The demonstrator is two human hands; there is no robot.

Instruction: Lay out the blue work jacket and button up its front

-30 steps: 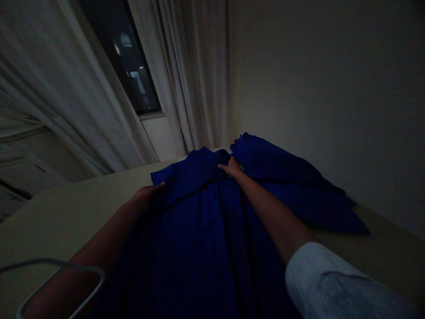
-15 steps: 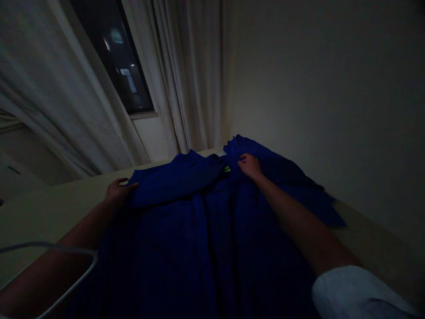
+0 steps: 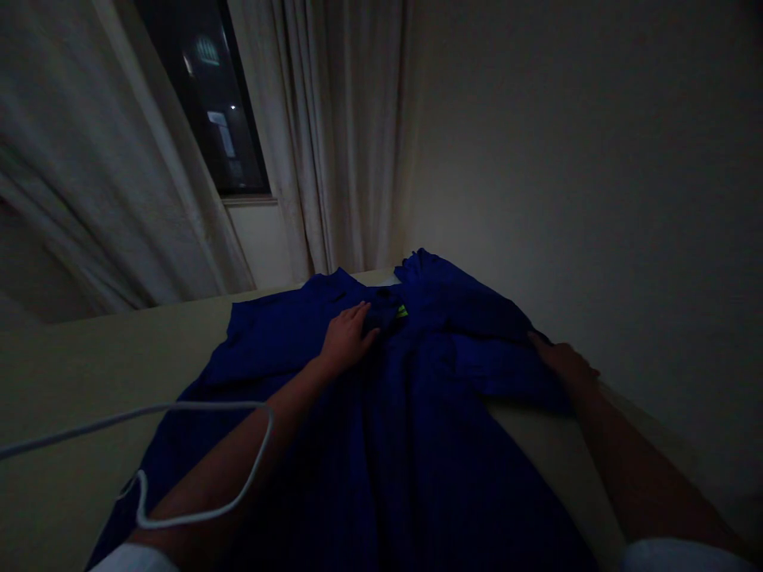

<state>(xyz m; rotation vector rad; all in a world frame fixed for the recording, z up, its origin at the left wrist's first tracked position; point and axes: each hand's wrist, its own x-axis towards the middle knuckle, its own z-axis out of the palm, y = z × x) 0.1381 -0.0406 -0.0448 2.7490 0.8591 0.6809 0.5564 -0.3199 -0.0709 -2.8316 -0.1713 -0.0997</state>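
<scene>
A dark blue garment point(image 3: 387, 421) lies spread over a pale flat surface point(image 3: 89, 381), collar end away from me, with a small yellow-green tag point(image 3: 402, 311) at the neck. My left hand point(image 3: 346, 338) lies flat on the cloth just left of the collar, fingers stretched out. My right hand point(image 3: 563, 359) rests palm down on the outer edge of the right sleeve, fingers extended. Both forearms reach across the cloth.
A white cable point(image 3: 179, 445) loops in front of my left forearm. Pale curtains point(image 3: 334, 135) hang on both sides of a dark window point(image 3: 208, 95) behind the surface. A plain wall point(image 3: 566, 175) stands close on the right.
My left hand moved from the left sleeve's edge inward to the collar. My right hand left the collar and slid out to the right sleeve. The sleeves now lie flatter and wider.
</scene>
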